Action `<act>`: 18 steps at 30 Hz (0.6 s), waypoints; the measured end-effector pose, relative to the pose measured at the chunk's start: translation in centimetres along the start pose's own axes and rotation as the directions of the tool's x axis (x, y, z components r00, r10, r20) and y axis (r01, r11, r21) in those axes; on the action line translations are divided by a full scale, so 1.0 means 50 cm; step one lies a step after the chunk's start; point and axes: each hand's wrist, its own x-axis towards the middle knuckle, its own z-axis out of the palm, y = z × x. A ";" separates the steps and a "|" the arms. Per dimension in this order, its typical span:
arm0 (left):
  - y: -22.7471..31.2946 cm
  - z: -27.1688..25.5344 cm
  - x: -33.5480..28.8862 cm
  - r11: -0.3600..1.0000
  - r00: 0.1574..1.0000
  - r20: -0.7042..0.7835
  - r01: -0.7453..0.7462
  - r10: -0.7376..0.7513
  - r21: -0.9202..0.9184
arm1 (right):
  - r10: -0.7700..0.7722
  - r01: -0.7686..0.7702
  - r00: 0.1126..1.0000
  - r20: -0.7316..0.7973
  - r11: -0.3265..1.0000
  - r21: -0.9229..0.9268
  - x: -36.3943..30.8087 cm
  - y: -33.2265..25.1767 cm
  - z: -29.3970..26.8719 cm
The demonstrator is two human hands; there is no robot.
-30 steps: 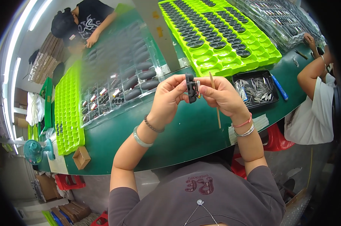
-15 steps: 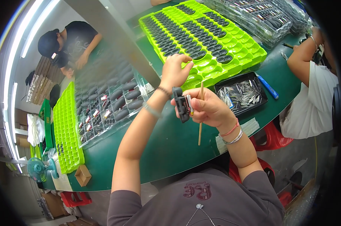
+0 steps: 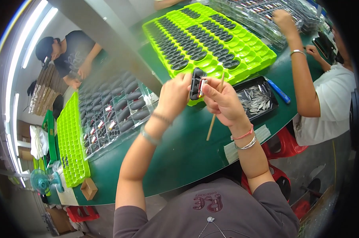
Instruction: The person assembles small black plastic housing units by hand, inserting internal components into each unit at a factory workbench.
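Observation:
Between my two hands is a small black plastic housing (image 3: 195, 84) with a silvery-white part and a bit of red on its right side. My left hand (image 3: 174, 94) grips its left side, the fingertips partly hidden behind it. With thumb and fingers, my right hand (image 3: 226, 102) pinches its right side. That same hand also keeps a thin wooden stick (image 3: 211, 127), which slants down below the palm. Just beyond my hands lies the bright green tray (image 3: 255, 59), holding rows of black oval parts (image 3: 230, 64).
A black bin (image 3: 275, 106) of small silvery pieces and a blue marker (image 3: 279, 92) lie right of my hands. Clear compartment trays (image 3: 120, 104) sit at left beside another green tray (image 3: 72, 139). A co-worker's arm (image 3: 302, 71) reaches toward stacked clear trays (image 3: 262, 23).
My left hand has come from the green tray's near edge onto the black housing. My right hand has raised the housing slightly. The right co-worker's arm has lifted toward the stacked trays.

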 end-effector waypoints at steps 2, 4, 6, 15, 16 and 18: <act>0.006 -0.028 -0.084 0.999 0.993 -0.114 -0.039 0.034 -0.037 | 0.082 -0.095 0.992 -0.096 0.986 -0.139 0.005 0.003 0.013; 0.005 -0.055 -0.155 0.993 0.988 -0.151 0.003 -0.021 -0.116 | 0.136 -0.143 0.989 -0.053 0.973 -0.181 0.009 0.030 0.015; 0.002 -0.082 -0.210 0.975 0.974 -0.186 0.091 -0.129 -0.204 | 0.193 -0.191 0.981 -0.023 0.942 -0.276 0.006 0.050 0.038; -0.008 -0.077 -0.313 0.147 0.801 -0.031 0.072 -0.598 -0.986 | 0.356 -0.300 0.930 0.094 0.881 -0.365 -0.007 0.096 0.090; -0.006 -0.079 -0.313 0.052 0.793 0.013 0.057 -0.609 -0.997 | 0.361 -0.304 0.928 0.094 0.878 -0.370 -0.008 0.096 0.093; -0.004 -0.081 -0.311 -0.141 0.786 0.107 0.026 -0.609 -0.990 | 0.382 -0.327 0.920 0.087 0.871 -0.365 -0.010 0.093 0.092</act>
